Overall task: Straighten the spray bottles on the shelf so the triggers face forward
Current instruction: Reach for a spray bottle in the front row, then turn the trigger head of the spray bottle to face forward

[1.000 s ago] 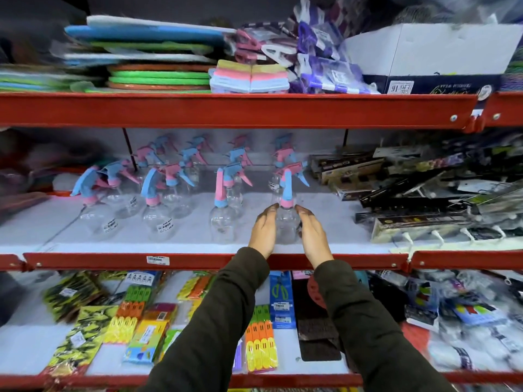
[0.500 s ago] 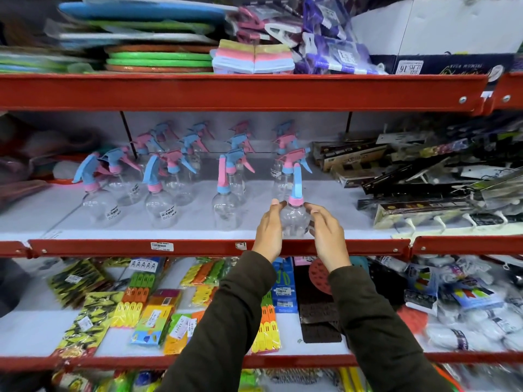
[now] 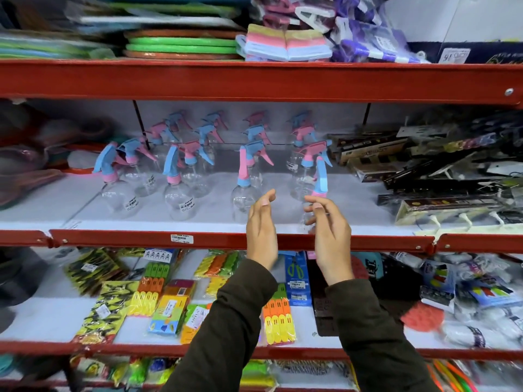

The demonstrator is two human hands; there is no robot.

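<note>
Several clear spray bottles with pink and blue trigger heads stand on the white middle shelf (image 3: 141, 239), in loose rows. The front right bottle (image 3: 321, 176) has a blue trigger pointing forward and a pink collar; its clear body is mostly hidden behind my right hand (image 3: 331, 236). That hand hovers just in front of it, fingers loosely curled and apart. My left hand (image 3: 261, 230) is held upright beside the bottle with the pink trigger (image 3: 242, 193), fingers spread, touching nothing. Two more front bottles (image 3: 175, 193) (image 3: 113, 190) stand to the left with their triggers turned sideways.
Black packaged goods (image 3: 424, 176) lie piled at the right of the same shelf, pink bowls (image 3: 25, 165) at the left. Folded cloths and mats (image 3: 285, 43) fill the shelf above. Packs of coloured clips (image 3: 278, 321) lie on the shelf below, under my sleeves.
Both hands held the front right bottle's body a second ago; they have let go and drawn back toward me. The bottle stands on the shelf with its trigger forward.
</note>
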